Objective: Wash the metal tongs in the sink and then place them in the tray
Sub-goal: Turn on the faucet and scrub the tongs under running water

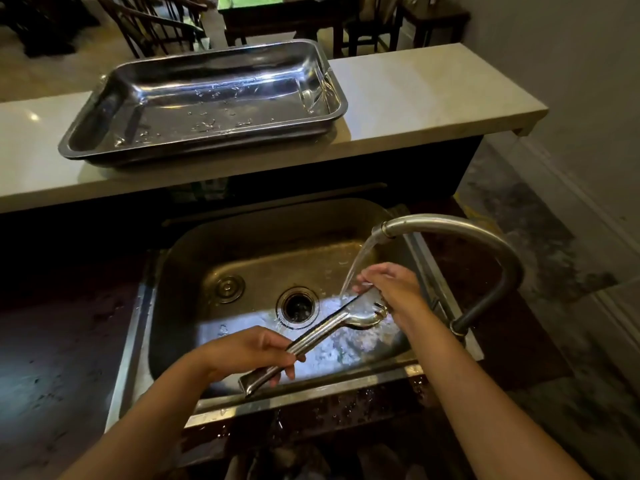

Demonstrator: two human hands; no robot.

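I am holding the metal tongs [322, 336] over the sink [242, 258] in the lower middle of the frame, and their long axis is running from lower left to upper right. Starting at the left, my left hand [249, 351] is curling closed around the hinge end of the handle, thumb on top and fingers underneath. Moving right along the shaft, the scalloped tips are pointing toward my right hand [391, 289], which is bent loosely over one tip, fingers partly closed and rubbing or pinching it; I cannot tell how firm that hold is. Water from the faucet [460, 233] at the right is falling just beside that hand onto the upper arm of the tongs. The tray [204, 140] is sitting on the counter in the upper left of the frame, well apart from the sink and beyond it. I judge the washing is under way, and the left hand, nearer the tray's side, is best placed to carry the tongs up and across.
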